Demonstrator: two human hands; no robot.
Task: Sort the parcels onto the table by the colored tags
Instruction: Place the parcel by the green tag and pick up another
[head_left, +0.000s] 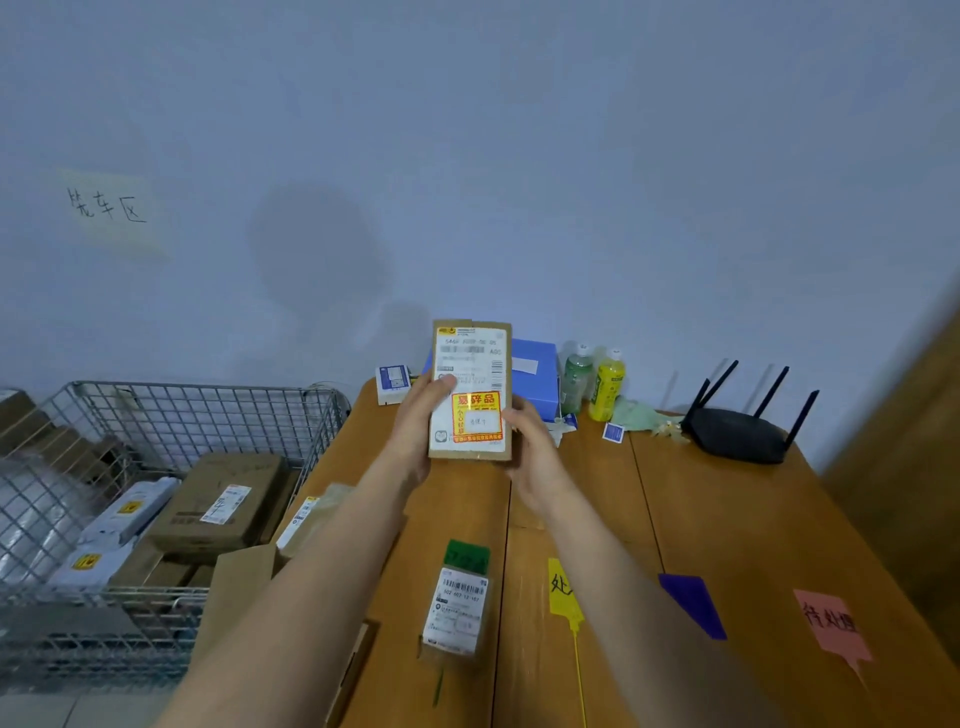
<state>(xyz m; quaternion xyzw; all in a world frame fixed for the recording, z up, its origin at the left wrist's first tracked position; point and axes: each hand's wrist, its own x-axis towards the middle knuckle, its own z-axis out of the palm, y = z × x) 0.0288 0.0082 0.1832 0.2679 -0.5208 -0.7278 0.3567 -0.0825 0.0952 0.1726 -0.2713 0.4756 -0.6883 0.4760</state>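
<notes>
Left hand (422, 415) and right hand (530, 441) clasp an upright parcel (471, 389) between them, apparently above the table (727, 519)

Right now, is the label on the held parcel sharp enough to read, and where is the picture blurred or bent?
Head view: the held parcel is mostly sharp, with one label line smeared; wide-angle bending curves the table edges; the right border blurs; a soft shadow falls on the wall.

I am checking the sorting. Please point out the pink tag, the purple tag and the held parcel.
pink tag (829, 622), head view, middle.
purple tag (693, 603), head view, middle.
held parcel (471, 364), head view, white label.
</notes>
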